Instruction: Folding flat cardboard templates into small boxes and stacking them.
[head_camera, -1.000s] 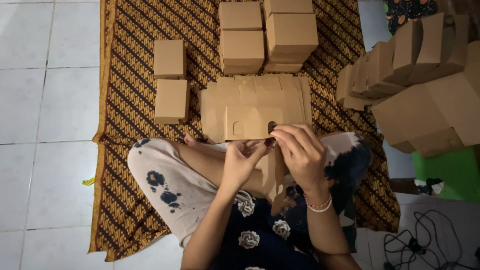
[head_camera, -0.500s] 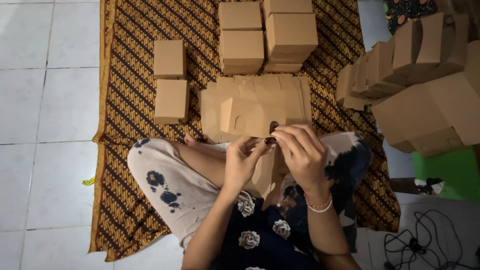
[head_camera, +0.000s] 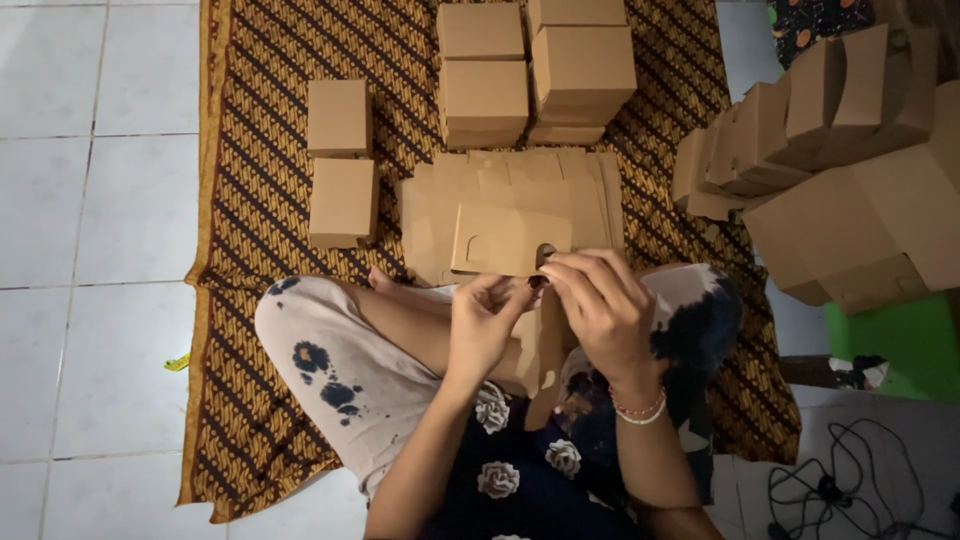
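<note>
Head view of a seated person folding a flat cardboard blank (head_camera: 505, 238) above the lap. Compared with a second ago, the blank sits slightly lower and closer to the body, both hands having barely shifted; the fold appears to be in progress rather than finished. The left hand (head_camera: 487, 322) pinches the blank's lower edge from beneath. The right hand (head_camera: 600, 300) grips its right side near a cut-out slot, fingers curled over the card; the exact contact is probably at the tab, though shadow obscures it. A stack of flat blanks (head_camera: 520, 190) lies on the patterned mat (head_camera: 250, 400), with finished boxes (head_camera: 535, 70) toward its far edge.
</note>
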